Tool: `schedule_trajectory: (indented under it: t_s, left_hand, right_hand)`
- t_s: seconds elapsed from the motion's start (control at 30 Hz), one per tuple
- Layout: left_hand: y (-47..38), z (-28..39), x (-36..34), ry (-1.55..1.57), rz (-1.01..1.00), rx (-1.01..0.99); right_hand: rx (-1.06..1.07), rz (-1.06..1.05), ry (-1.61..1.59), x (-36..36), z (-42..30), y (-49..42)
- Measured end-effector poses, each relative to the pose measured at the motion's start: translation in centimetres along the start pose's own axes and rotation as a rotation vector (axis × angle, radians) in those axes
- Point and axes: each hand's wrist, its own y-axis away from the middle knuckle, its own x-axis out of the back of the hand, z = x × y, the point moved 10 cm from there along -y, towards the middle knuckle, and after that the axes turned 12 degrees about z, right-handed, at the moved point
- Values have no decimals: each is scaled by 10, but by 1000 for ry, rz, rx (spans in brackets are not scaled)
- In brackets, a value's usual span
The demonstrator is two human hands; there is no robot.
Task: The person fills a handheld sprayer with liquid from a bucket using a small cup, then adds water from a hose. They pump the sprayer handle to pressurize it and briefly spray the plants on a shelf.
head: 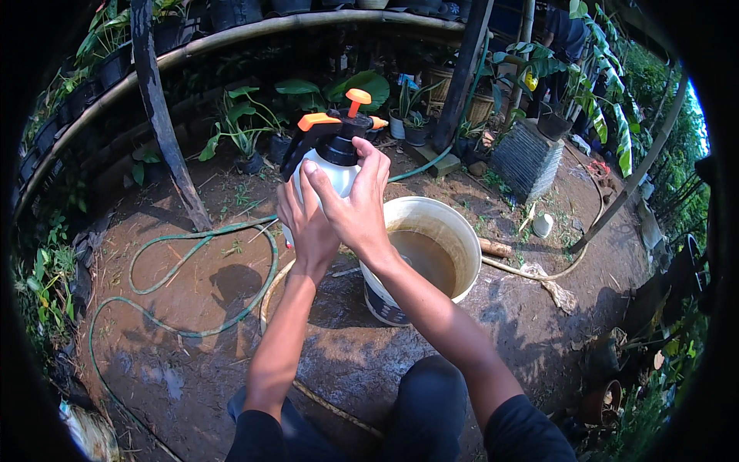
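Note:
Both my hands hold up a white pressure sprayer bottle (336, 173) with a black screw-on head (339, 144). An orange pump knob (358, 98) stands raised on top, an orange trigger (318, 120) points left, and an orange-yellow nozzle (379, 122) points right. My left hand (309, 222) wraps the lower left side of the bottle. My right hand (361, 205) grips its right side, fingertips near the collar. Much of the bottle is hidden behind the hands. Just below and right of them stands a white bucket (470, 242) with murky water (424, 257) inside.
A green hose (199, 334) loops over the wet soil on the left; a tan hose (542, 277) runs right. Wooden posts (164, 115) rise ahead, with potted plants (249, 156) behind. A ridged grey block (526, 159) stands at right. A person (566, 37) is in the back right.

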Motion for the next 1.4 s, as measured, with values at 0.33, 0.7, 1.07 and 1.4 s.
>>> schedule_trajectory:
  t_s: [0.33,0.7,1.07,1.4]
  left_hand:
    - [4,-5,1,-63,-2,19]
    - [-15,-8,-2,401,-248,123]
    - [-7,15,-3,335,-187,-15]
    - [0,24,-11,343,-243,18]
  right_hand:
    - [-95,46,-50,-14,12,1]
    - [168,139,252,56,35,-74]
    - [-241,-2,-354,25,70,-39]
    - [63,-214,21,17,42,-33]
